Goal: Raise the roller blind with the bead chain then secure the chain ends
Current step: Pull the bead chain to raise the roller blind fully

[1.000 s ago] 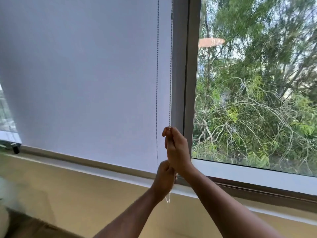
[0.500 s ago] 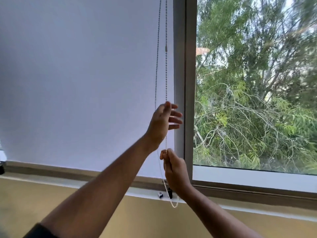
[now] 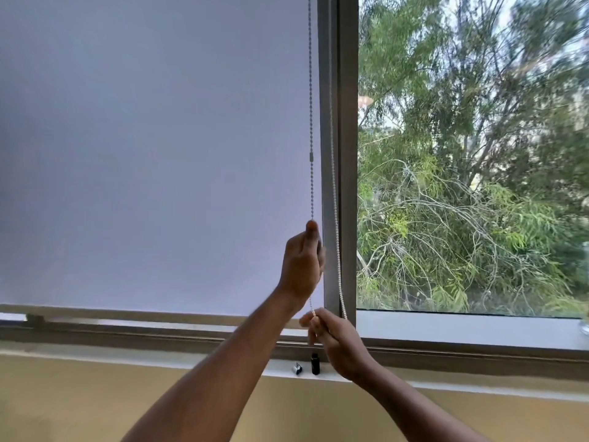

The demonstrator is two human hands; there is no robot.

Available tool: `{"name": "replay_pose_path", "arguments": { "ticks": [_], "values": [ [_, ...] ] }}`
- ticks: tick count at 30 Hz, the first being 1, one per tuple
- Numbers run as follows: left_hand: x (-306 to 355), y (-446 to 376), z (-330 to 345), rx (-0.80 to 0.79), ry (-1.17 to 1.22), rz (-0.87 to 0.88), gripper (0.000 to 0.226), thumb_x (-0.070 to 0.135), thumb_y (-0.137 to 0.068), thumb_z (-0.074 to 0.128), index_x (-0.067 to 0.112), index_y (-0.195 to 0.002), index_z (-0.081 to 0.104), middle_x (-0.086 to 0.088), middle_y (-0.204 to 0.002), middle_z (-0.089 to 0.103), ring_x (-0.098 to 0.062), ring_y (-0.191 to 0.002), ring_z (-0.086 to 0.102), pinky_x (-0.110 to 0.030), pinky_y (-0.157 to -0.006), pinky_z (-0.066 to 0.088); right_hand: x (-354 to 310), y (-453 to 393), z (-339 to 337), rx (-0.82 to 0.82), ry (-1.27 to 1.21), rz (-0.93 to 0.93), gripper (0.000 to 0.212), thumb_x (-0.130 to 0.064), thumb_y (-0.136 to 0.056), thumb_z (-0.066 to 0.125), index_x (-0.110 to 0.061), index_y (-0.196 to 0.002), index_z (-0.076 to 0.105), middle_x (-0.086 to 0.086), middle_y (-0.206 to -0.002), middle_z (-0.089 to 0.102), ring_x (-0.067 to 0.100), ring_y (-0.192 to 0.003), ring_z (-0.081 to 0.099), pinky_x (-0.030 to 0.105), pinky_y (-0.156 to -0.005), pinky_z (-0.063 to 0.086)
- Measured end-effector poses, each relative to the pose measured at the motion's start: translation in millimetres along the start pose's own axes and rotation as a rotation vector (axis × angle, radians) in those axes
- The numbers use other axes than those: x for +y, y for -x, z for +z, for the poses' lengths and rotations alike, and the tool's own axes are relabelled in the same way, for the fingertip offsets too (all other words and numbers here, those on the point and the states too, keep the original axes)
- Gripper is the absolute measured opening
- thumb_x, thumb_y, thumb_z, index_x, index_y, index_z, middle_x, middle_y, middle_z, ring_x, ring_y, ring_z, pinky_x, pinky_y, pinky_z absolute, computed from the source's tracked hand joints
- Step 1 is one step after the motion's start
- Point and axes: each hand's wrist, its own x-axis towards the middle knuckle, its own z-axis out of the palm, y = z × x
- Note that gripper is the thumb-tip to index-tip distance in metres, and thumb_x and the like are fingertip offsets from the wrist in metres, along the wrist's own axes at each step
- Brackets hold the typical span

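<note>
A pale lilac roller blind (image 3: 159, 154) covers the left window pane, its bottom edge close above the sill. The bead chain (image 3: 310, 122) hangs at the blind's right edge in two strands, with a small connector on the left strand. My left hand (image 3: 302, 263) is raised and closed around the left strand. Below it, my right hand (image 3: 334, 339) pinches the same strand near the sill. The second strand (image 3: 334, 218) runs down along the window frame to my right hand.
A grey vertical window frame (image 3: 345, 154) stands right of the chain, with trees behind the bare right pane. A small black bottle (image 3: 315, 363) and a small metal clip (image 3: 297, 368) sit on the white sill (image 3: 478, 330). Below is a yellow wall (image 3: 95, 403).
My left hand has risen from below my right hand, reached up open, and closed on the left strand. My right hand has dropped lower with the chain. The blind's bottom edge sits slightly higher.
</note>
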Motion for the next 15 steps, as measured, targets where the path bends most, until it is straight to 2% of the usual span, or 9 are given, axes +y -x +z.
{"name": "replay_pose_path", "arguments": {
  "ticks": [2, 4, 6, 8, 10, 11, 12, 14, 15],
  "values": [
    [-13.4, 4.5, -2.7, -0.003, 0.015, -0.017, 0.056, 0.042, -0.106, 0.031, 0.022, -0.054, 0.033, -0.002, -0.044, 0.028, -0.009, -0.033, 0.021, -0.016, -0.039, 0.021, -9.0, -4.3, -10.1, 0.011, -0.152, -0.013, 0.022, -0.032, -0.1, 0.046, -0.03, -0.106, 0.068, -0.004, -0.089, 0.074, 0.014, -0.087, 0.069, 0.036, -0.084, 0.055],
    [-27.4, 11.1, -2.4, 0.003, 0.015, -0.027, 0.058, 0.043, -0.106, 0.032, 0.021, -0.052, 0.037, 0.004, -0.04, 0.03, -0.009, -0.032, 0.024, -0.017, -0.039, 0.024, -27.4, -16.1, -26.0, 0.074, -0.324, -0.018, 0.023, -0.022, -0.094, 0.048, -0.017, -0.104, 0.068, -0.005, -0.088, 0.073, 0.01, -0.086, 0.067, 0.029, -0.079, 0.052],
    [-43.0, 20.6, 0.0, 0.01, 0.018, -0.036, 0.06, 0.041, -0.106, 0.033, 0.021, -0.051, 0.045, 0.008, -0.038, 0.034, -0.008, -0.033, 0.029, -0.018, -0.039, 0.026, -53.2, -29.1, -43.3, 0.127, -0.475, -0.003, 0.02, -0.016, -0.099, 0.049, -0.012, -0.108, 0.066, 0.004, -0.092, 0.073, 0.017, -0.084, 0.069, 0.028, -0.073, 0.057],
    [-56.8, 32.5, 4.2, -0.003, 0.032, -0.073, 0.056, 0.041, -0.105, 0.033, 0.022, -0.057, 0.054, 0.008, -0.041, 0.035, -0.008, -0.034, 0.029, -0.021, -0.039, 0.024, -79.1, -41.8, -59.0, 0.158, -0.559, -0.021, 0.024, -0.008, -0.106, 0.043, -0.008, -0.118, 0.064, 0.015, -0.103, 0.072, 0.025, -0.092, 0.071, 0.03, -0.077, 0.06],
    [-66.7, 44.4, 11.1, -0.027, 0.043, -0.108, 0.053, 0.044, -0.103, 0.034, 0.023, -0.056, 0.049, 0.001, -0.044, 0.032, -0.009, -0.034, 0.026, -0.022, -0.039, 0.02, -106.6, -54.0, -70.4, 0.148, -0.612, -0.073, 0.029, -0.009, -0.108, 0.038, -0.003, -0.128, 0.058, 0.018, -0.108, 0.072, 0.026, -0.095, 0.072, 0.034, -0.081, 0.06],
    [-69.9, 48.9, 14.8, -0.024, 0.051, -0.127, 0.053, 0.043, -0.103, 0.034, 0.022, -0.056, 0.044, -0.001, -0.045, 0.03, -0.008, -0.033, 0.024, -0.021, -0.038, 0.018, -119.6, -60.4, -72.5, 0.138, -0.637, -0.101, 0.03, -0.01, -0.109, 0.036, -0.002, -0.13, 0.056, 0.018, -0.104, 0.072, 0.025, -0.089, 0.072, 0.035, -0.078, 0.06],
    [-72.5, 52.3, 18.6, -0.015, 0.052, -0.143, 0.052, 0.041, -0.104, 0.034, 0.019, -0.057, 0.04, -0.002, -0.045, 0.029, -0.009, -0.034, 0.024, -0.021, -0.039, 0.017, -129.7, -66.6, -71.7, 0.147, -0.651, -0.127, 0.029, -0.01, -0.11, 0.035, -0.003, -0.128, 0.057, 0.015, -0.094, 0.071, 0.02, -0.076, 0.07, 0.033, -0.067, 0.059],
    [-76.0, 56.2, 24.0, -0.004, 0.026, -0.148, 0.053, 0.034, -0.107, 0.032, 0.015, -0.059, 0.039, -0.003, -0.046, 0.029, -0.01, -0.035, 0.023, -0.026, -0.041, 0.015, -139.9, -75.2, -64.4, 0.257, -0.599, -0.186, 0.026, -0.008, -0.109, 0.036, -0.012, -0.113, 0.062, 0.0, -0.067, 0.058, 0.008, -0.05, 0.049, 0.022, -0.045, 0.039],
    [-77.4, 57.0, 24.6, -0.006, 0.023, -0.143, 0.052, 0.03, -0.108, 0.032, 0.014, -0.059, 0.04, -0.003, -0.046, 0.029, -0.01, -0.036, 0.023, -0.028, -0.042, 0.015, -140.1, -77.0, -58.8, 0.333, -0.543, -0.221, 0.027, -0.006, -0.108, 0.037, -0.016, -0.103, 0.062, -0.005, -0.059, 0.049, 0.006, -0.047, 0.038, 0.02, -0.043, 0.03]
  ]
}}
